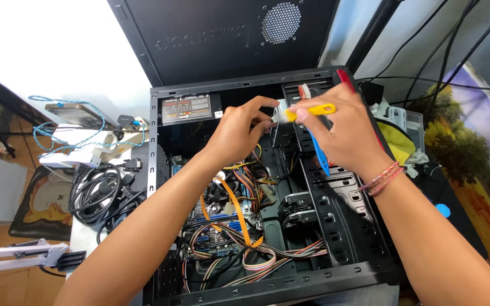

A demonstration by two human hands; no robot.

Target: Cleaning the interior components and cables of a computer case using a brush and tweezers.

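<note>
the left hand [235,131] pinches a small white plug [279,111] near the top middle of the frame, over the open computer case [347,249]. the right hand [344,131] has its fingers closed around a yellow and blue tool [312,110] that touches the plug. the tool could slip and poke the wires [245,184] below, or the plug could drop into the case.

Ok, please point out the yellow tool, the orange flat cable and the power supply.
yellow tool [313,110], head view, on its handle.
orange flat cable [235,205], head view, on its middle stretch.
power supply [186,109], head view, on its label.
</note>
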